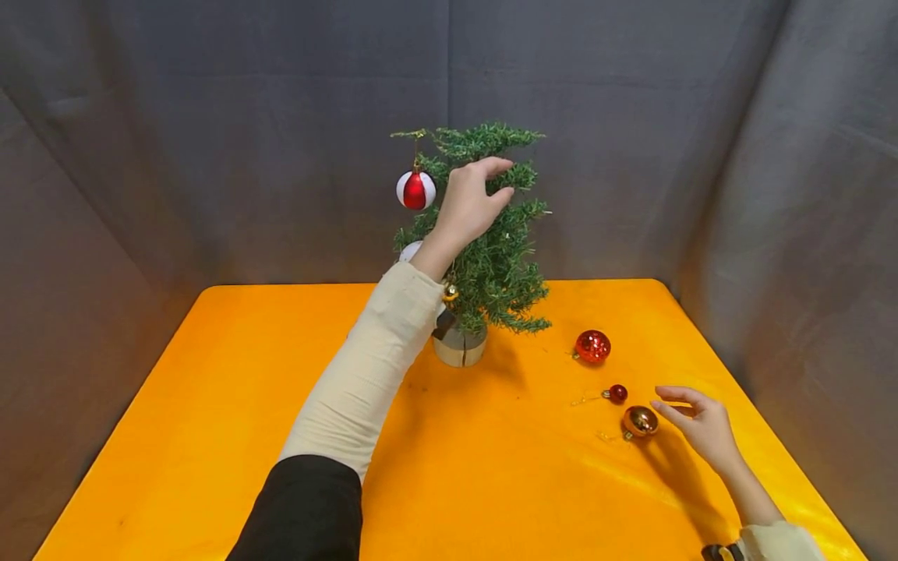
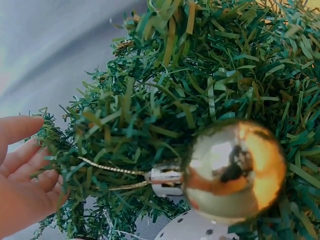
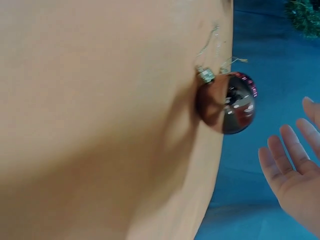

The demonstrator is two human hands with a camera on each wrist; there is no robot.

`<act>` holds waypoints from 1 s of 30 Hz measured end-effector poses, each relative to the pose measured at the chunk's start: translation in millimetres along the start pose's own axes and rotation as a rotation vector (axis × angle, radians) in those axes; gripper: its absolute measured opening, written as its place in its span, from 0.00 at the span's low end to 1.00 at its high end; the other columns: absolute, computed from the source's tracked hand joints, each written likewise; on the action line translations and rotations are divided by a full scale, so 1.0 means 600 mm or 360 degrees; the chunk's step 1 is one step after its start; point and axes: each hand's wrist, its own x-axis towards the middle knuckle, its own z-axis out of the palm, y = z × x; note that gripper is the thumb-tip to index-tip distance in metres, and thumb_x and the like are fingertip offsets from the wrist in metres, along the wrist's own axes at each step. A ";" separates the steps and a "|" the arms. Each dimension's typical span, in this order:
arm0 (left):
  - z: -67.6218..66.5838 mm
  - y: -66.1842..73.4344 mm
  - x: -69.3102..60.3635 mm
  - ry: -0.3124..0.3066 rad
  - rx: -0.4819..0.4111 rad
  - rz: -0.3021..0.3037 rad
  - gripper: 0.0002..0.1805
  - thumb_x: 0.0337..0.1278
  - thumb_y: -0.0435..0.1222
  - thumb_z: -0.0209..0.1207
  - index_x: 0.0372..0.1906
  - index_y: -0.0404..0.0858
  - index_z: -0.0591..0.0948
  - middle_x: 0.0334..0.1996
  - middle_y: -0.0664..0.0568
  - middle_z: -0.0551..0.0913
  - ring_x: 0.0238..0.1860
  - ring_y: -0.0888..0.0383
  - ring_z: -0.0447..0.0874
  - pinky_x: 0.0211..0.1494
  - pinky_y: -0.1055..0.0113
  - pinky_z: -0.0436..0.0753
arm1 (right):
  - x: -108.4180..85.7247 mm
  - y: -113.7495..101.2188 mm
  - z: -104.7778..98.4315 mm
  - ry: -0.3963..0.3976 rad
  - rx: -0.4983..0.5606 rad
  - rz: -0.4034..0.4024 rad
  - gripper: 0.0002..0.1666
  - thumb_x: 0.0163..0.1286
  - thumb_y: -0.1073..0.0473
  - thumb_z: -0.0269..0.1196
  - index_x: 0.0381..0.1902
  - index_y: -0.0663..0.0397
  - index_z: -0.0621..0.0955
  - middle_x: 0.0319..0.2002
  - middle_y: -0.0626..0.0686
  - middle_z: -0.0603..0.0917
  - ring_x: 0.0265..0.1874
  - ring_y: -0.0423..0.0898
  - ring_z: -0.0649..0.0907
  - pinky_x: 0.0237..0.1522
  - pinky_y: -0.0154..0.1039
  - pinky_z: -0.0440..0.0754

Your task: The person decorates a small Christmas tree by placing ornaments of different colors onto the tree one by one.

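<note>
A small green tree [image 1: 501,257] stands on the orange table. In front of its upper branches is my left hand [image 1: 471,199], thumb and fingers apart. In the left wrist view that hand [image 2: 25,175] is beside the branches, and a shiny gold ball [image 2: 235,170] hangs by a gold string. My right hand [image 1: 705,432], fingers relaxed and holding nothing, hovers just right of a copper-gold ball [image 1: 641,421]. The right wrist view shows this ball [image 3: 226,104] apart from the spread fingers of the hand [image 3: 300,185].
A red-and-white ball [image 1: 416,190] hangs at the tree's upper left. A red ball [image 1: 592,347] and a small dark red ball [image 1: 618,394] lie on the table [image 1: 231,374] right of the tree. Grey curtains [image 1: 281,156] surround the table.
</note>
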 end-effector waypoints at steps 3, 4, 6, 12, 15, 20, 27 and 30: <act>0.000 0.000 0.000 0.0001 -0.0003 -0.0002 0.20 0.57 0.34 0.56 0.56 0.37 0.74 0.54 0.50 0.75 0.55 0.59 0.70 0.53 0.73 0.68 | -0.011 -0.021 -0.005 -0.0072 0.0035 0.0032 0.16 0.57 0.64 0.64 0.43 0.66 0.78 0.38 0.54 0.81 0.35 0.29 0.79 0.33 0.20 0.75; -0.001 0.000 -0.001 0.0004 -0.0004 -0.0001 0.20 0.57 0.34 0.56 0.56 0.37 0.74 0.53 0.50 0.75 0.55 0.59 0.70 0.53 0.73 0.68 | -0.013 -0.032 -0.006 -0.0090 0.0032 0.0049 0.17 0.57 0.63 0.64 0.44 0.67 0.78 0.39 0.55 0.81 0.35 0.28 0.78 0.33 0.20 0.74; -0.002 0.001 -0.002 0.0011 -0.0015 0.0002 0.20 0.56 0.34 0.56 0.56 0.37 0.74 0.53 0.50 0.75 0.55 0.59 0.70 0.53 0.73 0.69 | -0.015 -0.058 -0.007 -0.0122 0.0023 0.0088 0.18 0.57 0.64 0.64 0.44 0.70 0.76 0.39 0.55 0.81 0.36 0.27 0.77 0.34 0.19 0.74; -0.004 0.001 -0.002 0.0003 -0.0031 -0.0002 0.20 0.57 0.34 0.56 0.56 0.37 0.73 0.54 0.50 0.75 0.55 0.59 0.70 0.54 0.73 0.68 | -0.016 -0.136 -0.009 -0.0278 -0.0004 0.0204 0.25 0.56 0.65 0.64 0.48 0.77 0.72 0.42 0.68 0.77 0.36 0.29 0.76 0.34 0.20 0.74; -0.003 0.003 -0.003 -0.0011 -0.0025 -0.0005 0.21 0.57 0.34 0.56 0.56 0.37 0.73 0.54 0.50 0.74 0.55 0.59 0.70 0.54 0.73 0.68 | -0.017 -0.147 -0.006 -0.0358 -0.0004 0.0282 0.26 0.57 0.66 0.63 0.50 0.77 0.70 0.43 0.71 0.76 0.35 0.29 0.76 0.34 0.21 0.74; -0.003 0.004 -0.005 -0.0015 -0.0018 -0.0004 0.21 0.57 0.35 0.56 0.56 0.38 0.73 0.54 0.50 0.74 0.55 0.59 0.70 0.53 0.73 0.68 | -0.017 -0.139 0.001 -0.0421 0.0002 0.0335 0.28 0.56 0.66 0.64 0.51 0.78 0.69 0.42 0.71 0.76 0.35 0.32 0.77 0.35 0.23 0.75; -0.003 0.003 -0.005 -0.0014 -0.0012 -0.0002 0.20 0.57 0.36 0.56 0.56 0.37 0.73 0.54 0.50 0.74 0.55 0.59 0.70 0.53 0.73 0.68 | -0.016 -0.133 0.005 -0.0433 -0.0069 0.0372 0.28 0.55 0.65 0.65 0.50 0.77 0.70 0.41 0.69 0.77 0.33 0.32 0.78 0.33 0.24 0.75; -0.004 0.002 -0.006 -0.0015 -0.0021 -0.0005 0.20 0.57 0.35 0.56 0.56 0.37 0.73 0.54 0.50 0.74 0.55 0.59 0.69 0.54 0.73 0.68 | -0.015 -0.131 0.006 -0.0438 -0.0075 0.0392 0.27 0.55 0.64 0.65 0.50 0.76 0.71 0.42 0.69 0.77 0.33 0.31 0.77 0.33 0.25 0.76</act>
